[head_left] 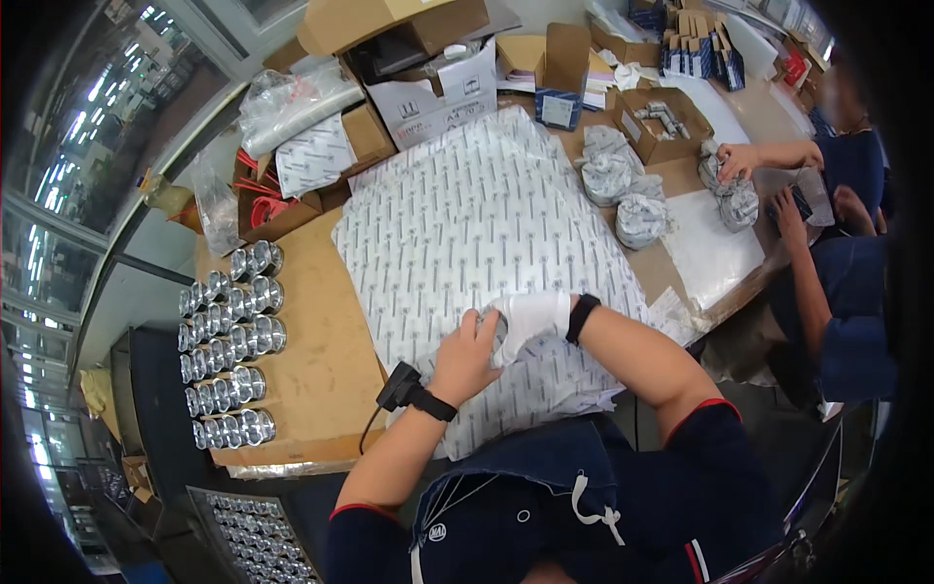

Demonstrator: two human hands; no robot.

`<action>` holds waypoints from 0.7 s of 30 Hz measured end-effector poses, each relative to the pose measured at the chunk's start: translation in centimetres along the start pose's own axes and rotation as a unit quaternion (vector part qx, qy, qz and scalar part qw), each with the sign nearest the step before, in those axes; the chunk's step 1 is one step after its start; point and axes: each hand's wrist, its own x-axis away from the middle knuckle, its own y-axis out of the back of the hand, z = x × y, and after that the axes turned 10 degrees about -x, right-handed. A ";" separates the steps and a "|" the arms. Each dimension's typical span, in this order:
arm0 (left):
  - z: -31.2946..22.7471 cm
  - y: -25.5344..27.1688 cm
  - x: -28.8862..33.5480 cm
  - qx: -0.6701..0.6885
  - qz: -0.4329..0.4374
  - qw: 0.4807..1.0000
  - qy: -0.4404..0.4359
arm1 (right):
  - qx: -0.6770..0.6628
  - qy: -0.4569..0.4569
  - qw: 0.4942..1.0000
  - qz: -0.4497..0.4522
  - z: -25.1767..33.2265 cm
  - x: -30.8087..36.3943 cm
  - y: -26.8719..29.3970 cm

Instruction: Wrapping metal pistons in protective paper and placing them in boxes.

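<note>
Gripping a small silvery part [500, 330] now, my bare left fingers [470, 329] curl round its left side; it sits between them and my white-gloved right fingers [514, 337], whose hold I cannot tell. It's right over the patterned paper [467, 214] on the counter [321, 365], shiny metal pieces [255, 337] in rows off left.

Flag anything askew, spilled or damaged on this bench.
The stack of patterned paper looks untidy: its near edge, closest to the person's body, is creased and uneven, while the middle lies flatter. I see nothing spilled or clearly broken.
</note>
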 end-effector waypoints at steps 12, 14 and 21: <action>2.0 1.4 -0.8 0.164 0.132 0.975 0.063 | 0.131 0.051 0.990 -0.020 0.7 1.2 -1.8; 3.8 0.7 -0.6 0.343 0.267 0.900 -0.014 | 0.292 0.111 0.946 -0.082 0.7 2.2 -4.3; 6.6 4.1 -2.8 0.002 0.060 0.998 -0.001 | 0.116 0.026 0.991 -0.059 -1.0 -0.4 1.4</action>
